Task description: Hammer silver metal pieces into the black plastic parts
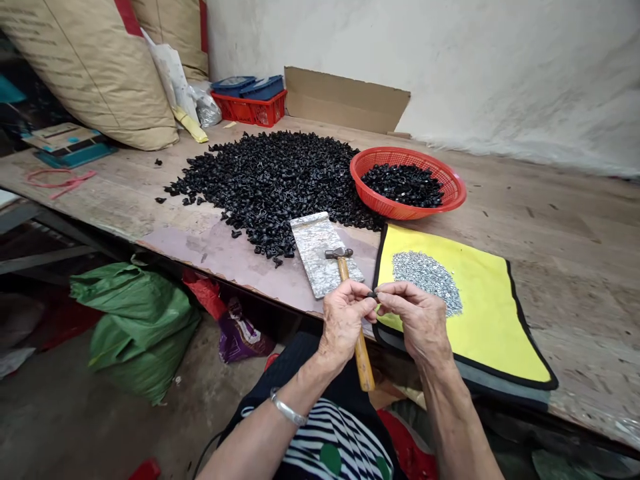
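Left hand closed around wooden hammer handle; right hand closed, fingertips pinching small black piece. Large heap of black pieces remaining at 11 o'clock; smaller batch in red plastic basket at 12 o'clock; silver grains on yellow mat at 2 o'clock.

left wrist: silver bangle | top: black-and-white stripes, round green spots | below it: black garment | left hand, right hand: bare

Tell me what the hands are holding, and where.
The left hand grips a hammer by its wooden handle; the right hand pinches a small black piece between its fingertips.
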Demonstrator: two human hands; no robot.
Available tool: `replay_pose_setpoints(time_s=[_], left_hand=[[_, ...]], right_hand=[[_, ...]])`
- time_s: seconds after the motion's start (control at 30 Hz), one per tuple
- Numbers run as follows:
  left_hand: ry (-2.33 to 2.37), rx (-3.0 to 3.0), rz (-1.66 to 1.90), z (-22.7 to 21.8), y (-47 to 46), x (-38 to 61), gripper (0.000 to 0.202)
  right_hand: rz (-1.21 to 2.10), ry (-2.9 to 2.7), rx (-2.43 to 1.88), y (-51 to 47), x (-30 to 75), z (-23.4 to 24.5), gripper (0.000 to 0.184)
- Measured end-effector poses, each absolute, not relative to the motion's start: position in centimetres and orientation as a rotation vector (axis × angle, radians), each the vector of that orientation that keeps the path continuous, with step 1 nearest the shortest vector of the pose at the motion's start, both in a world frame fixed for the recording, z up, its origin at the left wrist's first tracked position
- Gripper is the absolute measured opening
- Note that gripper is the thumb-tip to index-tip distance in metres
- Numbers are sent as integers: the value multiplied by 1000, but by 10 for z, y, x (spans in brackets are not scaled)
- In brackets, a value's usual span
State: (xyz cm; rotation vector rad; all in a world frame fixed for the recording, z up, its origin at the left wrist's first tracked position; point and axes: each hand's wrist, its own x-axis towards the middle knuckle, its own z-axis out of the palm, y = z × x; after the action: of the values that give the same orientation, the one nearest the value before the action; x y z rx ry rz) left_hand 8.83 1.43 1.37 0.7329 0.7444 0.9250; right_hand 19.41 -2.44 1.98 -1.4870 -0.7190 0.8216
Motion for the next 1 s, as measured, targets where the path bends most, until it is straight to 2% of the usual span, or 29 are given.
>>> replay_pose_setpoints(time_s=[0.27,0.5,0.8,1.0], left_hand=[[747,820,926,13,15,83,9],[783,945,942,14,16,77,3],[753,804,910,19,19,69,6],[736,765,916,15,19,60,13]], right_hand=[[1019,-588,-1416,-19,190,29,11],[983,-575,-1420,-16,180,28,7],[1153,-477,-1311,-12,173,26,12],[1122,-442,-1312,-10,165,31,10]])
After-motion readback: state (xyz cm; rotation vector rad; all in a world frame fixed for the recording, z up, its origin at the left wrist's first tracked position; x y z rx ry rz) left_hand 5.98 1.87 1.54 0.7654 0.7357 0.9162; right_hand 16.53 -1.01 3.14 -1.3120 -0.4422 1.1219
